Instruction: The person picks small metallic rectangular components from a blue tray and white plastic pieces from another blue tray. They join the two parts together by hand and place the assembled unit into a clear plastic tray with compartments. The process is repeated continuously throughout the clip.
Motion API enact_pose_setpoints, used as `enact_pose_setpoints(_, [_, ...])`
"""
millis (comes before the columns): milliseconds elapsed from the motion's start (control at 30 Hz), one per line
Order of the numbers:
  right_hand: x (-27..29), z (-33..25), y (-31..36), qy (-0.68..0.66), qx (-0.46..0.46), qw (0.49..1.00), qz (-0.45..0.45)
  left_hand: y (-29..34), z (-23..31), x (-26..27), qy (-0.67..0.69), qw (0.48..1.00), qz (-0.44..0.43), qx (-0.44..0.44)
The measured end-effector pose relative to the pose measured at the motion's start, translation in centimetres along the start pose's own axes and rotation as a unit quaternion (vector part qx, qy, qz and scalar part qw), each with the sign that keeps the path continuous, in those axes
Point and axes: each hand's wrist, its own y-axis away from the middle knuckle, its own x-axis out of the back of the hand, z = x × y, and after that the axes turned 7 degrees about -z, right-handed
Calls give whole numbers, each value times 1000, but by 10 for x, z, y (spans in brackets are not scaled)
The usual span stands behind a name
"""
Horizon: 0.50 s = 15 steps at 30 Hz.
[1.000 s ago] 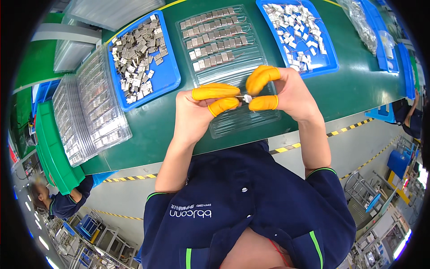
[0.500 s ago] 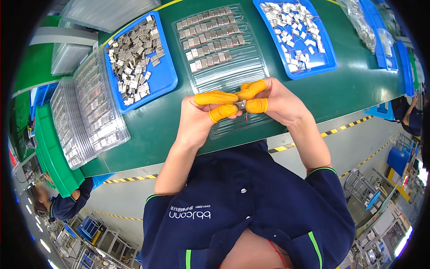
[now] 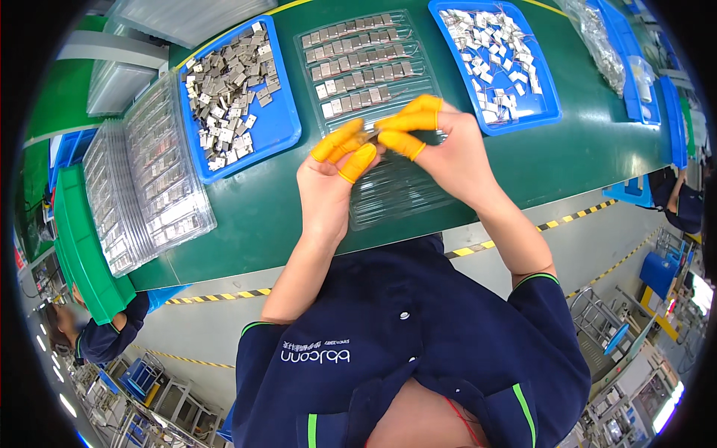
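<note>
Head view. One small grey part point(image 3: 372, 137), blurred and mostly covered, lay at the grip, between the two sets of fingertips. Right hand point(image 3: 453, 145), in yellow finger covers: thumb and fingers closed on the part's near edge, as far as the blur showed. Left hand point(image 3: 326, 175), likewise covered: fingertips bunched beside the part; whether they pinched it could not be told.

Under and beyond the grip: one clear ridged tray point(image 3: 396, 198), with rows of grey pieces point(image 3: 358, 50) on its far half. Left of the grip: blue tray point(image 3: 275, 136) of loose metal pieces point(image 3: 231, 82). Right, beyond the grip: blue tray point(image 3: 535, 109) of white wired pieces point(image 3: 497, 48).

Handling, as judged: a light pinch on the edges, one hand steadying while the other adjusted, faces left uncovered for sight.

Against the frame half a second earlier: grip farther from the body and more to the left; left fingers tilted upward rather than level; part less exposed. Filled rows appeared unchanged.
</note>
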Motion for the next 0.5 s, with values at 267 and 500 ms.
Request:
enact_pose_setpoints(267, [15, 48, -35, 375, 185, 906, 68, 11, 15, 42, -181, 977, 60, -97])
enact_pose_setpoints(500, [26, 45, -32, 377, 144, 914, 47, 3, 29, 61, -343, 910, 151, -177])
